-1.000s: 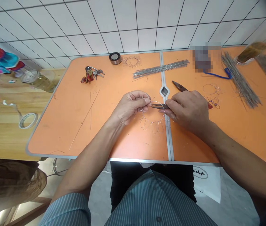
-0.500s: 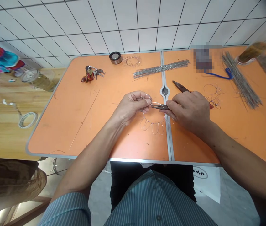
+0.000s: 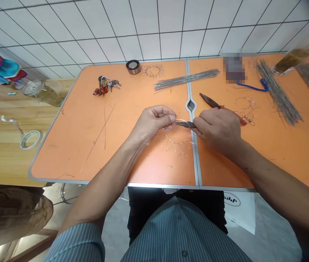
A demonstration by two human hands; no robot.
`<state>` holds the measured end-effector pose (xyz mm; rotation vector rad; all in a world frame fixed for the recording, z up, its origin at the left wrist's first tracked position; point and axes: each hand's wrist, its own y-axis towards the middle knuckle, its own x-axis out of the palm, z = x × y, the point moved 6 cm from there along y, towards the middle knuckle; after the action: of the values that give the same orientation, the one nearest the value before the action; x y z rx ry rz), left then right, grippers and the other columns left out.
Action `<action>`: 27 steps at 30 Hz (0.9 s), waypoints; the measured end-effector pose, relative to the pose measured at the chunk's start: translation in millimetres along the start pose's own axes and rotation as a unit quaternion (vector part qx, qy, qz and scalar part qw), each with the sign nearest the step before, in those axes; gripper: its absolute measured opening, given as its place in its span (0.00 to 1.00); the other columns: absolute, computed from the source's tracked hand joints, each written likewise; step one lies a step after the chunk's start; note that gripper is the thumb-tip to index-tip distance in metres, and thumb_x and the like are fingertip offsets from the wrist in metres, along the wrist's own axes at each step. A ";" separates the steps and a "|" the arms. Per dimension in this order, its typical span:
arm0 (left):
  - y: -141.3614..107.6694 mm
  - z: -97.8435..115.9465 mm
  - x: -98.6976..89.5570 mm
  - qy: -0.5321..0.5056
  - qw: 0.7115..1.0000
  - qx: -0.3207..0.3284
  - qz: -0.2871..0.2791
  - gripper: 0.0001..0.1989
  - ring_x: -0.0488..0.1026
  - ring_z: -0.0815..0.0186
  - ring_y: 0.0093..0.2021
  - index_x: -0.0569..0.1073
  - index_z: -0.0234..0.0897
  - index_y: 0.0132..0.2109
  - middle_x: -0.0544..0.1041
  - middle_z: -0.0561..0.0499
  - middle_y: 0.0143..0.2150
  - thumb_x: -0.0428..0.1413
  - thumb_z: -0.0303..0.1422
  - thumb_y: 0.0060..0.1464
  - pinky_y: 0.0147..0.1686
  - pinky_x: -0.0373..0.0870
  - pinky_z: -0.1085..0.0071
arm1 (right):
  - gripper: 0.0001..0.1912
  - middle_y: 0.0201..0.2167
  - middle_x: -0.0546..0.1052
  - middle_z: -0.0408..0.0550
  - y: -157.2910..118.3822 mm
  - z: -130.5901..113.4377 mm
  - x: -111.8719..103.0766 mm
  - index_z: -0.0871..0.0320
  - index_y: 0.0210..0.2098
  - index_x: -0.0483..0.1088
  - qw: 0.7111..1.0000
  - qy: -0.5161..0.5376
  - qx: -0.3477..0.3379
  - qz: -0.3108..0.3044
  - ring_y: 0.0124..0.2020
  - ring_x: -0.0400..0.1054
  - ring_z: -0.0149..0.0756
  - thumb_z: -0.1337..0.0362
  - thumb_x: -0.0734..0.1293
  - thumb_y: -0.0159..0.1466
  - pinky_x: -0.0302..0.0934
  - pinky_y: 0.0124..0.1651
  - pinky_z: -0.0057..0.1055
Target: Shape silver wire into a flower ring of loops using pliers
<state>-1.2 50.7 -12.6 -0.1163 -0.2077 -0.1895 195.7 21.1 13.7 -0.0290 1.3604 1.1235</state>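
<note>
Between thumb and fingers, my left hand (image 3: 156, 122) pinches a thin wire ring (image 3: 178, 142) with petal-like loops along its lower side. My right hand (image 3: 218, 127) is wrapped round a pair of pliers (image 3: 186, 124), whose dark jaws point left and reach the ring's wire near my left fingertips. Whether the jaws grip the wire is too fine to tell. A second pair of pliers (image 3: 210, 100) with red handles lies on the table just beyond my right hand.
On the orange table (image 3: 69, 145) lie keys (image 3: 106, 85), a tape roll (image 3: 133, 67), a wire bundle (image 3: 186, 79), a thicker bundle (image 3: 281, 94) and other wire rings (image 3: 245, 103). Two loose wires (image 3: 97, 137) lie at left. A jar (image 3: 292, 62) stands at back right.
My right hand has shifted slightly, showing more of the red handles of the pliers lying behind it. My left hand keeps its pinch on the wire ring.
</note>
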 end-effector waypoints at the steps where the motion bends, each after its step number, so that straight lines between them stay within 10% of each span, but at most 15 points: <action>1: 0.1 0.0 -0.3 0.006 1.000 0.005 0.001 0.10 0.75 0.72 0.26 0.82 0.35 0.33 0.81 0.52 0.29 0.75 0.30 0.47 0.29 0.74 0.74 | 0.19 0.23 0.66 0.44 0.2 0.5 1.0 0.56 0.25 0.69 1.000 0.011 0.006 -0.006 0.28 0.52 0.35 0.69 0.67 0.73 0.42 0.34 0.39; 27: -1.3 1.9 0.3 0.019 1.000 -0.011 -0.001 0.09 0.73 0.72 0.25 0.82 0.36 0.31 0.80 0.52 0.30 0.75 0.30 0.46 0.28 0.73 0.73 | 0.15 0.25 0.67 0.44 0.3 2.2 4.1 0.55 0.29 0.71 1.000 0.011 0.014 -0.025 0.31 0.53 0.38 0.70 0.66 0.73 0.41 0.36 0.42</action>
<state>-1.6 49.6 -10.6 -0.1335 -0.1680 -0.1962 196.3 25.1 11.4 -0.0546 1.3877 1.0657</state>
